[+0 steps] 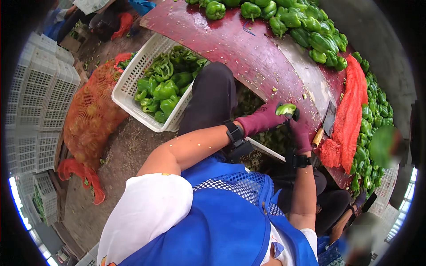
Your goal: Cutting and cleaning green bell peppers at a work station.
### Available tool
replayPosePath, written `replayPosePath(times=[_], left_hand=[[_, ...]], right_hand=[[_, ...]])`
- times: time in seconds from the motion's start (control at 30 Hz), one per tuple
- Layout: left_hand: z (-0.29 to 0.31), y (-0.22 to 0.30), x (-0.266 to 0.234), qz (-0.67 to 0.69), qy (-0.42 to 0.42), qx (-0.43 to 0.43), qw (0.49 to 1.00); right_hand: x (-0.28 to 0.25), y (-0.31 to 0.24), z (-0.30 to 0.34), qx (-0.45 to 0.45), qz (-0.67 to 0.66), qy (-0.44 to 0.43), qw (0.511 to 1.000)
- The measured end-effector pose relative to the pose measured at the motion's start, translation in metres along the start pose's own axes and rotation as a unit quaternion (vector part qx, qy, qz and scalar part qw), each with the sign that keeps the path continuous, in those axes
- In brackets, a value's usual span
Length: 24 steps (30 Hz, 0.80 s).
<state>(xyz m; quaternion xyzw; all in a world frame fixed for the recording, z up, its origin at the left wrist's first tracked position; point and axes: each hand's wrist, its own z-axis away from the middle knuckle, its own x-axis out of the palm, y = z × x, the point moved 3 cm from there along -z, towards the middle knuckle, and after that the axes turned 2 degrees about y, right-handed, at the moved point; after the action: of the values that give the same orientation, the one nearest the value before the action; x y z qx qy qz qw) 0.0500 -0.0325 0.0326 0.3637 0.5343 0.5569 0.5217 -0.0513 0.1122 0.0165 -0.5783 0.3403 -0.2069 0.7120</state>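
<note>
Blue vest (217, 226) and white sleeve (148, 208) fill the lower part of the head view, closest to the lens, with two bare forearms reaching from them toward the edge of a red counter (230, 48). Both hands wear maroon gloves and meet just off that edge. The left hand (261, 119) comes in from the left, the right hand (301, 133) from below, and between them sits a pale green piece of pepper (286, 109). The fingers of the left hand look closed on it; those of the right hand are bent against its other side, but how firmly they grip cannot be told.

Judging by this, the step in hand is two-handed work on one pepper, perhaps opening or trimming it. A knife (329, 117) with a wooden handle lies on the counter, out of both hands, beside red netting (353, 95).

Whole peppers (324, 42) are heaped along the counter's far side. To the left, a white crate (119, 92) holds more peppers (165, 91), some of them visibly cut. The next move probably calls for a light, steady pinch so the piece does not slip or tear. Were it bound for the crate, the left hand would have to clear the raised knee (215, 84) between.
</note>
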Motion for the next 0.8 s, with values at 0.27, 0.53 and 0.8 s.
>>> replayPosePath(times=[0.27,0.53,0.8], left_hand=[[-0.004,-0.027,-0.016,-0.029,-0.022,0.004,0.999],[0.003,-0.025,-0.029,0.085,-0.138,0.066,0.985],[0.021,0.022,-0.003,-0.29,-0.067,0.107,0.949]], right_hand=[[0.019,-0.047,0.01,-0.046,0.289,0.131,0.947],[0.017,-0.012,0.021,0.016,0.091,0.078,0.993],[0.025,0.035,0.021,0.045,-0.048,0.066,0.996]])
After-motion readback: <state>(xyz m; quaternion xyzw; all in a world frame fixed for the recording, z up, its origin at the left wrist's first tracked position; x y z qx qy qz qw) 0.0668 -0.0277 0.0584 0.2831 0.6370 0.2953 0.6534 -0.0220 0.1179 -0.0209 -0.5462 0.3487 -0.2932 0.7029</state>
